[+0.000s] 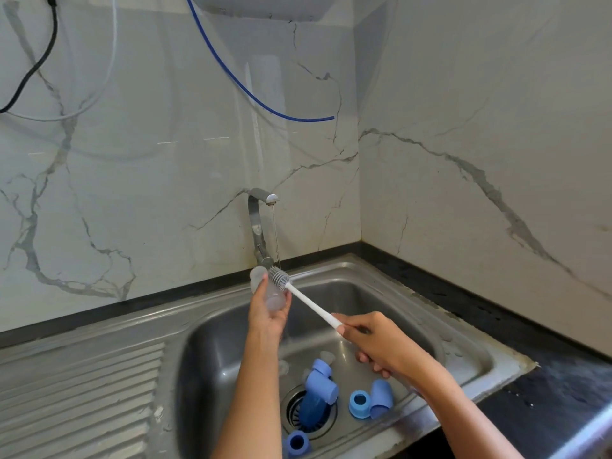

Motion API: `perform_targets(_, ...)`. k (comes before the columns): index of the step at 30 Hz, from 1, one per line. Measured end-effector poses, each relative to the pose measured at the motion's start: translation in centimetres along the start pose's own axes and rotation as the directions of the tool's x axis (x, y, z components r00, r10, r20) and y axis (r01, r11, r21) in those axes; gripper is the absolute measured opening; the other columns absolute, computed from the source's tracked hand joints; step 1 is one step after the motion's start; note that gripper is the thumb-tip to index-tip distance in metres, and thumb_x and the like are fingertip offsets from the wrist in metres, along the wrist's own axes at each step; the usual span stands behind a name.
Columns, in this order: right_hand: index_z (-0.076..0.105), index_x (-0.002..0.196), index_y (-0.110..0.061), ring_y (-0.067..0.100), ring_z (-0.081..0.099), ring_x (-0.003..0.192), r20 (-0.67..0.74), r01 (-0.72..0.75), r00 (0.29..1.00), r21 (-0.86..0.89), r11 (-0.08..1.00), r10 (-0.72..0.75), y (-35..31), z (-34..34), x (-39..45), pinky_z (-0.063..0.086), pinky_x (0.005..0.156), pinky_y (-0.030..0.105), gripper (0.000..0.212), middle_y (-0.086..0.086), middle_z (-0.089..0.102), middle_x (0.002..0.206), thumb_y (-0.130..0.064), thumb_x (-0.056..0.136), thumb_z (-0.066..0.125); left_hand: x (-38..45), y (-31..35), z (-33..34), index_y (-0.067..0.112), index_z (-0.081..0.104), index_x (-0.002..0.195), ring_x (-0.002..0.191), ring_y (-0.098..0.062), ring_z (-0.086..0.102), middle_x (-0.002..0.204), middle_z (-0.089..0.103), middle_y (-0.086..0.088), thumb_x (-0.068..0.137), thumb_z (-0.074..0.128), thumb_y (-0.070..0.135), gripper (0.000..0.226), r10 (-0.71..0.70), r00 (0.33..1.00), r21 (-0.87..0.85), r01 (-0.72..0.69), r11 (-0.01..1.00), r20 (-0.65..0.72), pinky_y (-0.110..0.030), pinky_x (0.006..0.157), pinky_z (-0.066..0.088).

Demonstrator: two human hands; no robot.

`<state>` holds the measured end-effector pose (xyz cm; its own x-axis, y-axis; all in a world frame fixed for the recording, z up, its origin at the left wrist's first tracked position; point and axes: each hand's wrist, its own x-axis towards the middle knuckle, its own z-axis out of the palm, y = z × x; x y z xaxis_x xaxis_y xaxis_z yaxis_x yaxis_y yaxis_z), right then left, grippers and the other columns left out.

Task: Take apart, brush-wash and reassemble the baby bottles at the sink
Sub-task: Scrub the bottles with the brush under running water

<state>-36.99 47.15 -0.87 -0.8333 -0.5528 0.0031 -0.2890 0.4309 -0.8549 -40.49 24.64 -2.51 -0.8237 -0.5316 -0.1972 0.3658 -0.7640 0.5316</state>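
Head view. The clear plastic baby bottle body is gripped in the left hand, fingers curled round its lower part, and is held above the basin with its open mouth tilted up toward the tap, presumably so that the thin stream of water can run over the mouth while it is brushed. The long white handle of the grey-bristled bottle brush is pinched near its end by the right hand, thumb and forefinger closed on the shaft; the bristle head is placed just beside the bottle mouth, under the stream. Whether the bristles have entered the bottle cannot be told. The long reach of the handle appears to be used so that the brush can be driven in along the bottle's axis.

The stainless-steel sink basin serves as the holding container for the dismantled parts. Lying in it are a dark blue bottle body over the round drain strainer, a light blue cap piece resting on it, a light blue screw ring touching a light blue domed cap, a darker blue ring near the front edge, and pale translucent pieces, probably teats. The ribbed steel draining board lies to the left; the dark stone counter borders the sink on the right. Disassembly is judged done, washing in progress.
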Motion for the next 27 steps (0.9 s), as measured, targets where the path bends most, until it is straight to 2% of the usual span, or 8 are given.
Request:
perform_targets(3,0.053,0.132,-0.043,0.006,0.033,0.042,-0.005,-0.021,1.000,0.069,0.997,0.021,0.1,0.1,0.0,0.032,0.039,0.019,0.034,-0.002,0.045,0.061,-0.034,0.100,0.047,0.2,0.0,0.1,0.008,0.046,0.133,0.087,-0.024,0.060,0.108,0.057,-0.014,0.088,0.064,0.020,0.051,0.006,1.000,-0.051,-0.007,0.999,-0.018,-0.035,0.069,0.053)
perform_targets(8,0.047,0.142,-0.029,0.005,0.037,0.049,-0.174,0.100,0.979,-0.041,0.994,-0.106,-1.3,2.3,1.8,0.032,0.041,0.011,0.040,-0.008,0.045,0.066,-0.027,0.103,0.043,-0.3,-1.6,0.9,0.005,0.050,0.124,0.090,-0.025,0.058,0.100,0.058,-0.015,0.091,0.060,0.028,0.041,-0.042,0.998,0.059,0.039,0.997,0.051,-0.036,0.083,0.049)
perform_targets(14,0.047,0.137,-0.042,0.005,0.036,0.044,-0.047,0.020,0.999,0.026,0.999,-0.018,-0.5,1.0,1.0,0.034,0.039,0.017,0.037,-0.001,0.047,0.065,-0.034,0.101,0.043,0.2,-0.9,0.4,0.006,0.032,0.142,0.121,-0.037,0.050,0.138,0.044,-0.023,0.099,0.047,0.024,0.049,-0.006,1.000,-0.086,0.006,0.996,-0.001,-0.054,0.098,0.042)
perform_targets(17,0.049,0.136,-0.042,0.005,0.036,0.042,-0.054,-0.005,0.999,0.019,1.000,0.006,-0.1,0.8,0.1,0.033,0.038,0.017,0.036,-0.002,0.047,0.065,-0.035,0.101,0.043,0.4,-0.8,0.5,0.008,0.034,0.140,0.106,-0.035,0.055,0.129,0.050,-0.020,0.100,0.042,0.029,0.046,-0.024,0.999,-0.016,0.024,1.000,-0.023,-0.051,0.089,0.045)
perform_targets(19,0.048,0.139,-0.036,0.004,0.039,0.048,-0.108,0.024,0.994,-0.035,0.999,-0.028,-0.4,1.2,0.6,0.033,0.040,0.013,0.037,-0.006,0.047,0.068,-0.032,0.102,0.043,0.1,-1.3,1.2,0.010,0.046,0.126,0.083,-0.026,0.056,0.105,0.057,-0.015,0.096,0.045,0.038,0.040,-0.019,1.000,0.177,0.021,0.984,-0.014,-0.041,0.071,0.049)
perform_targets(21,0.046,0.142,-0.031,0.004,0.041,0.052,-0.153,0.046,0.986,-0.084,0.995,-0.059,-0.9,1.7,1.5,0.033,0.043,0.011,0.040,-0.010,0.046,0.070,-0.030,0.102,0.043,-0.4,-2.0,1.6,0.011,0.054,0.111,0.078,-0.021,0.055,0.095,0.057,-0.011,0.089,0.057,0.045,0.041,-0.004,0.999,0.316,-0.007,0.949,0.033,-0.031,0.062,0.046)
perform_targets(23,0.046,0.142,-0.030,0.004,0.041,0.054,-0.153,0.055,0.986,-0.087,0.995,-0.068,-1.1,1.9,1.9,0.034,0.045,0.013,0.040,-0.008,0.047,0.071,-0.030,0.102,0.043,-0.6,-2.2,1.5,0.013,0.056,0.110,0.082,-0.020,0.055,0.099,0.057,-0.011,0.088,0.061,0.040,0.036,0.025,0.998,0.299,-0.042,0.953,0.061,-0.029,0.065,0.047)
perform_targets(27,0.049,0.135,-0.042,0.006,0.038,0.045,-0.014,-0.013,1.000,0.001,1.000,0.013,-0.5,1.0,0.8,0.035,0.041,0.018,0.036,-0.002,0.049,0.066,-0.035,0.101,0.044,-0.2,-1.4,0.3,0.008,0.045,0.132,0.084,-0.019,0.057,0.103,0.059,-0.010,0.094,0.056,0.026,0.043,0.076,0.996,0.078,-0.071,0.994,-0.051,-0.032,0.073,0.048)
